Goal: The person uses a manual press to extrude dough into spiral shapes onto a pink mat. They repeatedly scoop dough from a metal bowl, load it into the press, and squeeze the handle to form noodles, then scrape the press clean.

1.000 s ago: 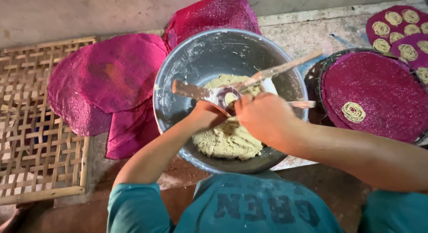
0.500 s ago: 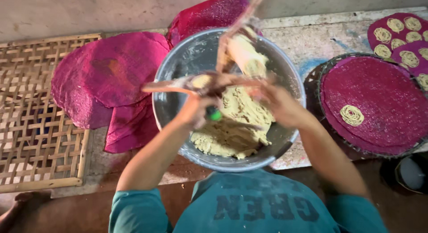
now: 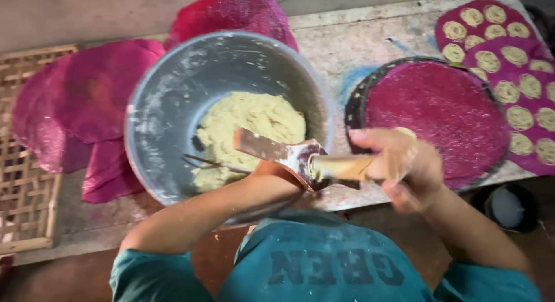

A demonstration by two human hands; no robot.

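The right hand (image 3: 404,169) is gripping a dough-filled tube (image 3: 341,167), fingers wrapped around it, above the metal bowl (image 3: 167,111)'s near rim. The left hand (image 3: 277,172), mostly hidden, is seemingly holding a flat scraper (image 3: 272,152); levelling the dough needs steady strokes.

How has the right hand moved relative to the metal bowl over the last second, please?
Yes: the right hand has swung rightward, off the metal bowl, toward the round pink tray.

A grey metal bowl (image 3: 173,105) holds pale yellow-green dough (image 3: 254,120), magenta mats (image 3: 87,99) lie at the whitish table's (image 3: 370,36) left edge, a magenta round tray (image 3: 445,111) and mats dotted with yellow spirals (image 3: 509,53) at its right, beside a tan lattice (image 3: 23,186).
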